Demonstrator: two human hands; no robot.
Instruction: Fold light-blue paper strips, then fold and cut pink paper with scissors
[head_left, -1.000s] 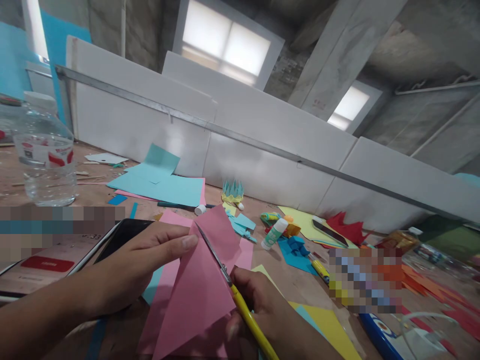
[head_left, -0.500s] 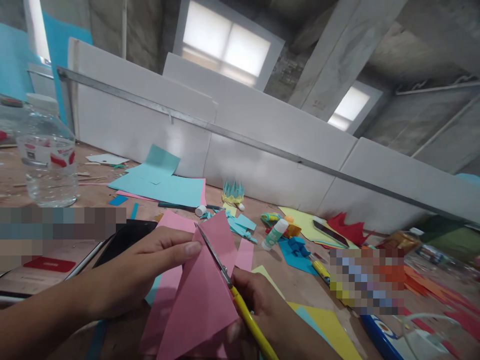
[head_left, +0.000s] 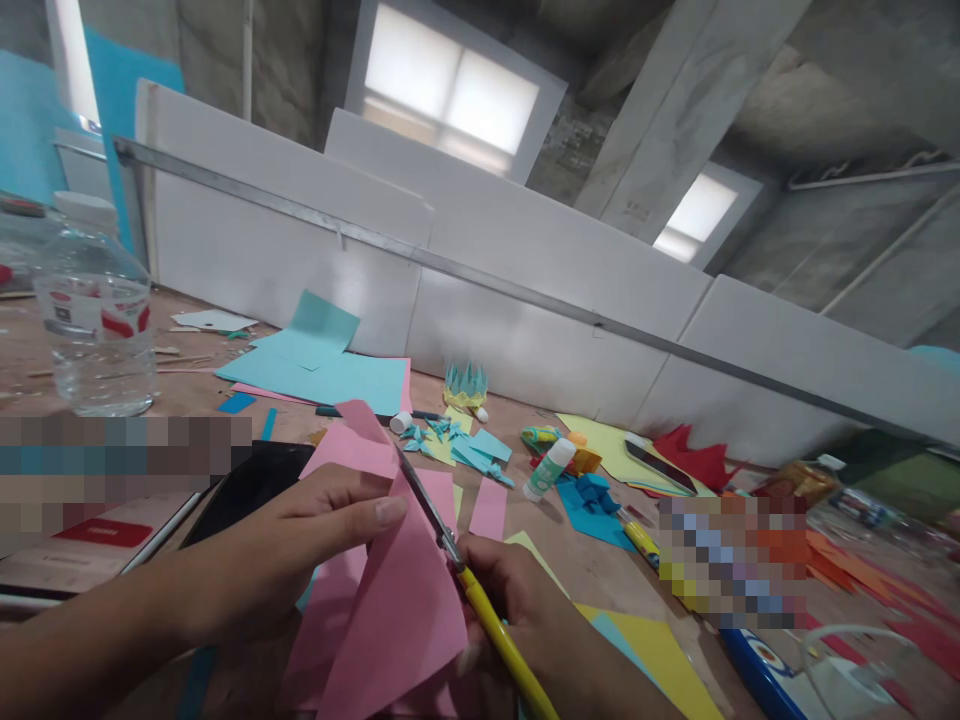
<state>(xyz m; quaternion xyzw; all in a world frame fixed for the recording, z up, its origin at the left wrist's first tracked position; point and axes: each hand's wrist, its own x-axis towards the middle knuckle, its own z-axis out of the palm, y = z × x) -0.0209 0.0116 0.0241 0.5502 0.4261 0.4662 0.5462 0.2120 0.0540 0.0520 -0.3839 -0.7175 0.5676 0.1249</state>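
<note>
My left hand (head_left: 330,525) is closed on a sheet of pink paper (head_left: 394,620), thumb on top near the upper edge. In my right hand (head_left: 517,590) is a pair of scissors (head_left: 495,630) with yellow handles. Their blades lie closed or nearly closed along the paper's right edge, with the tip close to my left thumb. A flap of pink paper (head_left: 365,425) stands up beyond the blade tip. More pink paper lies beneath the sheet, and a small pink strip (head_left: 489,508) rests just past my right hand.
A glue stick (head_left: 550,470) and light-blue scraps (head_left: 480,450) lie ahead, with a small paper crown (head_left: 466,385) behind them. At left stand a water bottle (head_left: 97,310) and a phone or tablet (head_left: 97,540). White panels (head_left: 525,340) border the table's far side.
The scissors have come through the pink paper's upper part; the piece right of the blades has swung over to the left. My hands have barely shifted.
</note>
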